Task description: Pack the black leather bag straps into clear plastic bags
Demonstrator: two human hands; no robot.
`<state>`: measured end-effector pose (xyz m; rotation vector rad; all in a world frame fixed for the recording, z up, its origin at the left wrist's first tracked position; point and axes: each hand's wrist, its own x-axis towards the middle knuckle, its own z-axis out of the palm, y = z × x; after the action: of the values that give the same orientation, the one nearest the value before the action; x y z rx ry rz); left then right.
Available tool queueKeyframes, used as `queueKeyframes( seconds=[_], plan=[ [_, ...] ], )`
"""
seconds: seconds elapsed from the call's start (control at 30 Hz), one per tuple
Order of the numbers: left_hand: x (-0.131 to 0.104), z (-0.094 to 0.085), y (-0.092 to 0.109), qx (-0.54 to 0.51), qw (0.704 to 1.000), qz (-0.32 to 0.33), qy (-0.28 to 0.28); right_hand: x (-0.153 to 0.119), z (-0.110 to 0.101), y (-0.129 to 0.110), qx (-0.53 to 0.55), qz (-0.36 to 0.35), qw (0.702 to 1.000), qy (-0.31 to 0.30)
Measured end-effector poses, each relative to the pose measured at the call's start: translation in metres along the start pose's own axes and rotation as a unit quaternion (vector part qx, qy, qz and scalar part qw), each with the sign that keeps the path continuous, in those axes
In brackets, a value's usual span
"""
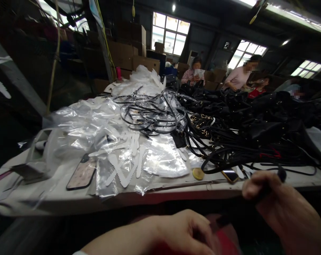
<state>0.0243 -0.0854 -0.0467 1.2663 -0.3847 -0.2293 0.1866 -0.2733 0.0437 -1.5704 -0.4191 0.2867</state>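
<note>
In front of the table's near edge, my left hand [188, 230] is low in the middle, its fingers curled together and blurred. Whatever those fingers hold, if anything, I cannot make out; a small black end [223, 221] shows just beyond them. My right hand [285, 202] is raised at the lower right, its fingers closed round a black strap [281, 174] that pokes out above the knuckles. Much of that strap is lost against the dark background. Black straps with gold-coloured clasps [205, 132] lie heaped on the table beyond both hands.
On the table [160, 187] lie clear plastic bags [165, 156], white serrated strips [125, 177], a phone [82, 173], a second phone [230, 176], a yellow round thing [198, 173] and a tape dispenser [39, 152]. Black bags [266, 109] pile up at the right. Several people work across the table.
</note>
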Motion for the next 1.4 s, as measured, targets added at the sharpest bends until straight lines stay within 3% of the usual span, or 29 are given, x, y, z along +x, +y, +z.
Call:
queueKeyframes(
  seconds=[0.07,0.1,0.17,0.23,0.27,0.37,0.43,0.53,0.6,0.63,0.77,0.87,0.97,1.17,1.3,1.4],
  plan=[
    [0.003,-0.001,-0.007,0.013,0.997,-0.021,0.071,0.009,0.022,0.011,0.062,0.014,0.997,0.031],
    [0.004,-0.002,-0.007,0.022,0.994,-0.025,0.102,0.006,0.032,0.019,0.052,0.038,0.998,0.000],
    [0.005,-0.006,-0.005,0.050,0.988,-0.019,0.143,-0.006,0.046,0.037,-0.017,0.122,0.984,-0.126],
    [0.006,-0.009,-0.002,0.091,0.983,-0.004,0.159,-0.014,0.048,0.049,-0.047,0.183,0.966,-0.178],
    [0.006,-0.011,-0.002,0.117,0.979,0.001,0.165,-0.013,0.045,0.052,-0.034,0.189,0.969,-0.157],
    [0.006,-0.016,-0.006,0.172,0.968,-0.008,0.185,0.005,0.032,0.053,0.052,0.104,0.993,0.021],
    [0.007,-0.018,-0.009,0.183,0.961,-0.018,0.206,0.013,0.029,0.053,0.046,0.061,0.996,0.052],
    [0.010,-0.019,-0.014,0.199,0.957,-0.018,0.211,0.004,0.037,0.058,-0.068,0.095,0.985,-0.127],
    [0.011,-0.022,-0.017,0.229,0.953,-0.014,0.198,-0.006,0.039,0.061,-0.120,0.109,0.968,-0.193],
    [0.011,-0.023,-0.018,0.245,0.950,-0.011,0.195,-0.009,0.037,0.062,-0.127,0.106,0.969,-0.183],
    [0.008,-0.035,-0.024,0.297,0.930,0.013,0.216,-0.003,0.014,0.050,-0.105,0.029,0.994,-0.032],
    [0.004,-0.041,-0.027,0.313,0.926,0.008,0.211,0.002,0.000,0.032,-0.098,-0.063,0.992,0.057],
    [0.003,-0.042,-0.030,0.332,0.920,0.000,0.208,-0.002,-0.003,0.016,-0.087,-0.103,0.985,0.108],
    [0.003,-0.040,-0.036,0.345,0.911,-0.001,0.226,-0.013,0.001,0.005,-0.038,-0.102,0.989,0.096],
    [0.004,-0.039,-0.034,0.351,0.910,0.022,0.221,-0.014,0.001,0.014,-0.077,-0.081,0.991,0.068],
    [0.005,-0.037,-0.030,0.357,0.908,0.030,0.218,-0.014,-0.002,0.023,-0.067,-0.064,0.992,0.082]
  ],
)
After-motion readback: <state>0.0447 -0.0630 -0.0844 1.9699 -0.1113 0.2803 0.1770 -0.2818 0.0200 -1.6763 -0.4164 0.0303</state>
